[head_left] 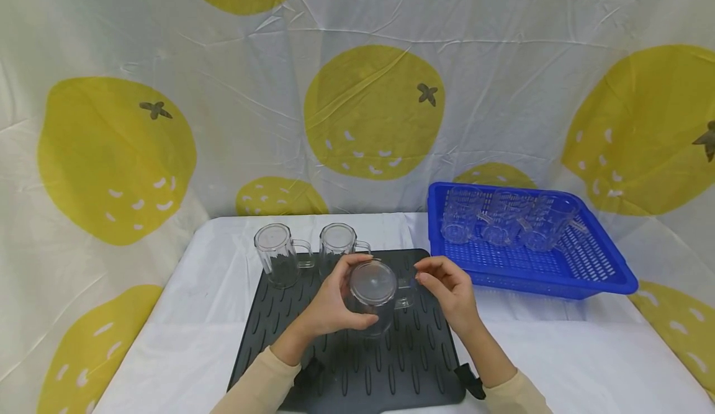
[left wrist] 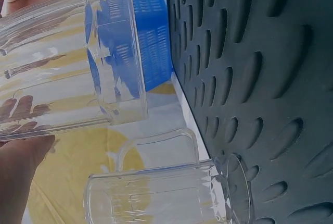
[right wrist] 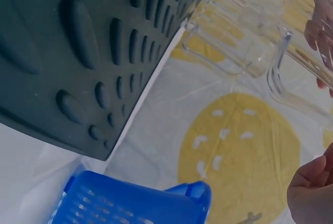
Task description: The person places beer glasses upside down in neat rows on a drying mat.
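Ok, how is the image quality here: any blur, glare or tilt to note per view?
Head view: even, soft light, sharp, only faint shadows under the mugs on the mat; the held mug is see-through, its edges hard to trace. Left wrist view: rolled sideways, the close mug slightly soft, with basket blue showing through it. Right wrist view: tilted too, the handle and fingers blurred.

Two forearms reach forward; left hand [head_left: 329, 305] curls its fingers in a grip, right hand [head_left: 449, 290] pinches with thumb and fingertips.

Six mugs [head_left: 373, 290], one basket [head_left: 586, 271], one mat [head_left: 357, 364]
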A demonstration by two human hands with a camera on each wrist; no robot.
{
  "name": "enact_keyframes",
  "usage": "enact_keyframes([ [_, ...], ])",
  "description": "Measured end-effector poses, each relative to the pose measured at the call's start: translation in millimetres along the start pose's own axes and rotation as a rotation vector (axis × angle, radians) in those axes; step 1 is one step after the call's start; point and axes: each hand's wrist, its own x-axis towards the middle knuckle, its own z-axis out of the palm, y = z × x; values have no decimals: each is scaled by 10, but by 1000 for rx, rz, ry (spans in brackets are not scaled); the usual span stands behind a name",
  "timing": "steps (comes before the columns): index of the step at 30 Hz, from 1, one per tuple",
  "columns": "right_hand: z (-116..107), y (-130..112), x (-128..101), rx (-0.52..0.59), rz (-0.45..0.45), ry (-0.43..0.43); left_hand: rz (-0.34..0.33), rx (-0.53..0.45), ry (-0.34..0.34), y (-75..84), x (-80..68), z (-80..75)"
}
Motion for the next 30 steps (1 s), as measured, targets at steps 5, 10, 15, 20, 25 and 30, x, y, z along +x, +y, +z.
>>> enact_keyframes([
  [5,20,53,9,-8,-21,-18,19,17,0,-25,29,-5],
  [10,29,102,-11,-23,20,-53,7,11,5,-65,62,-10],
  [15,15,133,-53,-41,74,-73,11,-3,-2,-82,101,-11],
  [20,7,167,-65,-25,88,-87,-2,-12,-1,-102,143,8],
  [25,-28,225,-43,-31,69,-114,-20,-18,2,-123,180,8],
  [30,-102,279,1,-67,49,-138,-61,41,5,-124,236,-5],
])
